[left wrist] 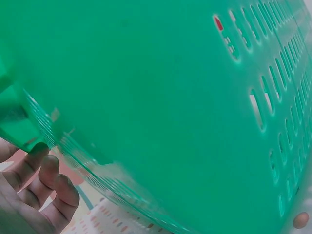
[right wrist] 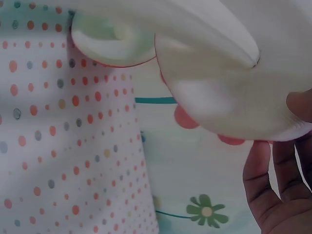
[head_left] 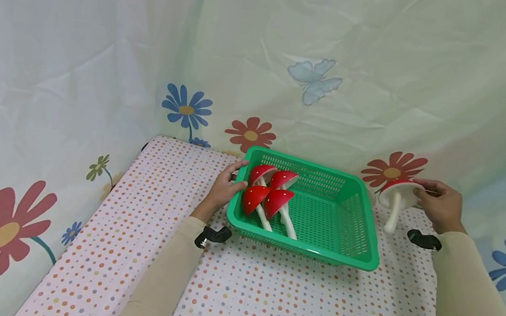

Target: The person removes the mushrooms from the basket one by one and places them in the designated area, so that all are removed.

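We see a polka-dot tablecloth point(head_left: 264, 296) beside a wrinkled backdrop point(head_left: 411, 67) printed with red flowers point(head_left: 4, 235), blue flowers point(head_left: 186, 110) and a butterfly point(head_left: 313, 82).

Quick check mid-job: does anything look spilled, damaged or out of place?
Nothing looks spilled or damaged. One thing stands out: in the right wrist view, beyond the held mushroom in the right hand, another cap shows its pale underside, apparently outside the green basket, while four mushrooms lie together inside.

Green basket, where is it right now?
In the head view, the green basket is right of centre over the dotted cloth, with the left hand gripping its left end and the right hand holding a mushroom past its right end.
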{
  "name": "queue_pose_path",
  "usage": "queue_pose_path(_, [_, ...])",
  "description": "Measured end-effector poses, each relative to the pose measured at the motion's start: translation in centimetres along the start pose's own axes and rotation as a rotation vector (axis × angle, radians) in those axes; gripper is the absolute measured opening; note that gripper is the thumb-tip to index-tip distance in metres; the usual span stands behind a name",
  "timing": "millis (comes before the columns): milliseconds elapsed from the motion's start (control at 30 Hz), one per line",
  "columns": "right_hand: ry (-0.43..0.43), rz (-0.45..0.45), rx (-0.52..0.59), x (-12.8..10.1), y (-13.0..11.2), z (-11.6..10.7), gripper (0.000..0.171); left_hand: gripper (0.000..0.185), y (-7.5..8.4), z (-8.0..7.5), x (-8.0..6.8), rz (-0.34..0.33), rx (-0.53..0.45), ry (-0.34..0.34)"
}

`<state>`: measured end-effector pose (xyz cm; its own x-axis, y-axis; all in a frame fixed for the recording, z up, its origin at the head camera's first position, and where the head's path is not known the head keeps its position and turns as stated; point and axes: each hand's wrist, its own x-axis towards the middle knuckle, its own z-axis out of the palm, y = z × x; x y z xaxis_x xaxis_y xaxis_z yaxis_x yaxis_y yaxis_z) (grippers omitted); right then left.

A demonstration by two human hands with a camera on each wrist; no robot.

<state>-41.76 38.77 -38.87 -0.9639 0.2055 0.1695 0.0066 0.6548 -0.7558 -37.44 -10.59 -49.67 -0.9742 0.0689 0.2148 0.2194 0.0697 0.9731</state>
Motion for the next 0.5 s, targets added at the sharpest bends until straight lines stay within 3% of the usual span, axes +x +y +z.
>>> queue_pose_path(267, [-0.001, 0.044, -0.052, 0.2, 1.9, 0.9, 0.047, 0.057, 0.5, 0.0, -0.1, 0.005, -0.002, -0.014])
queue_pose_path(500, [0.02, 0.076, -0.019, 0.3, 3.4, 1.5, 0.046, 0.058, -0.1, 0.1, 0.2, -0.005, -0.006, -0.002])
